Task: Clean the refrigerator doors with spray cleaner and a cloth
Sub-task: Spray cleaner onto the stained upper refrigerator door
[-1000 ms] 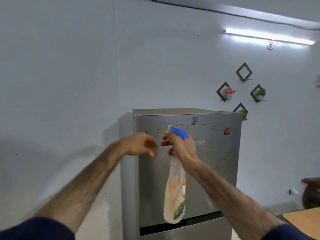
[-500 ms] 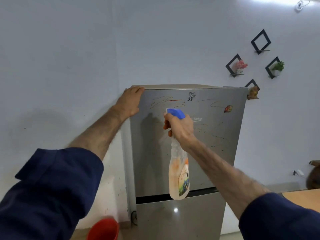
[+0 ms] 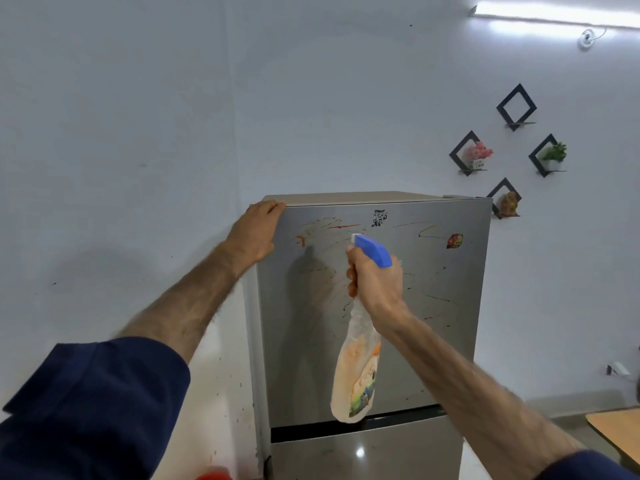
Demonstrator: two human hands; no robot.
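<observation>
A silver refrigerator stands against the wall, its upper door streaked with brown and red smears. My right hand grips a clear spray bottle by its neck, fingers around the trigger; the blue nozzle head points at the upper door. The bottle hangs down in front of the door, with orange residue and a colourful label. My left hand rests on the top left corner of the upper door, fingers hooked over its edge. No cloth is in view.
A dark gap separates the upper door from the lower door. Diamond wall shelves with small plants hang at the right. A wooden table corner shows at the lower right, a red bucket rim at the bottom.
My left hand rose from in front of the door to the fridge's top left corner and stays there. The right hand keeps the bottle aimed at the door; the view shifted slightly.
</observation>
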